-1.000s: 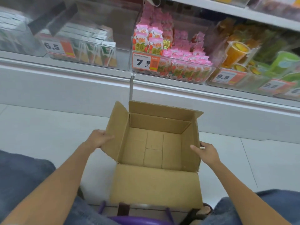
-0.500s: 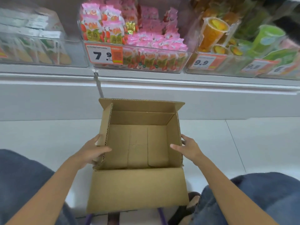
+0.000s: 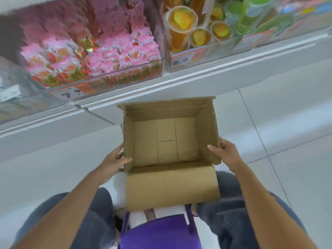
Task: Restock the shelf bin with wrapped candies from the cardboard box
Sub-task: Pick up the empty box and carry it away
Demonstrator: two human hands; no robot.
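From the head camera, the open cardboard box (image 3: 167,141) sits between the two hands, above the pale tiled floor (image 3: 287,123) and just in front of the shelf edge. Its bare bottom flaps show and its near flap is folded out toward the person's knees. The left hand (image 3: 113,162) grips the box's left wall near the near corner, thumb hooked inside and fingers outside. The right hand (image 3: 225,151) clasps the right wall the same way, thumb lying on the inner face. Up and to the left of the box, the clear shelf bin (image 3: 152,72) holds pink wrapped candies (image 3: 107,54), blurred, with an orange-and-white price tag (image 3: 73,91) on its front. Jelly cups (image 3: 181,18) stand in the bin to its right. A purple stool (image 3: 158,230) shows between the knees.
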